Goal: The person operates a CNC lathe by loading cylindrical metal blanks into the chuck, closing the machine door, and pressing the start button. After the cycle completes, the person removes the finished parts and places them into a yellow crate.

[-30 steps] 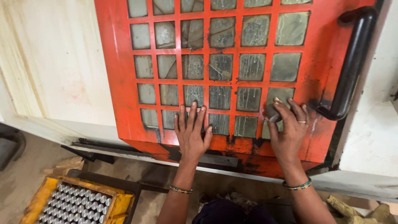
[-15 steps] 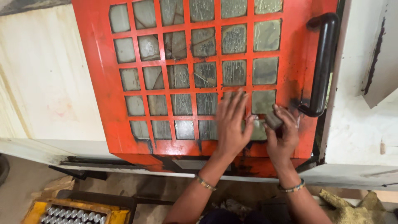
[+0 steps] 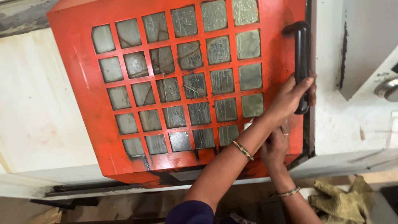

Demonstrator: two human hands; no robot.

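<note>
While the left hand [image 3: 290, 97] wrapped its fingers [image 3: 306, 83] around the lower part of the black handle [image 3: 302, 54], the right hand [image 3: 274, 149] lay beneath the left forearm, flat against the orange door [image 3: 83, 74]; whether it held anything could not be told. That handle stood upright along the door's right edge, beside the white frame [image 3: 344, 124].

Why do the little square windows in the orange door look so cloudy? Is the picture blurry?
Head view: sharp, evenly lit, no hard glare. The orange door is crisp; its window panes are grimy and streaked. The left hand on the black handle is clear; the edges bend slightly.
</note>
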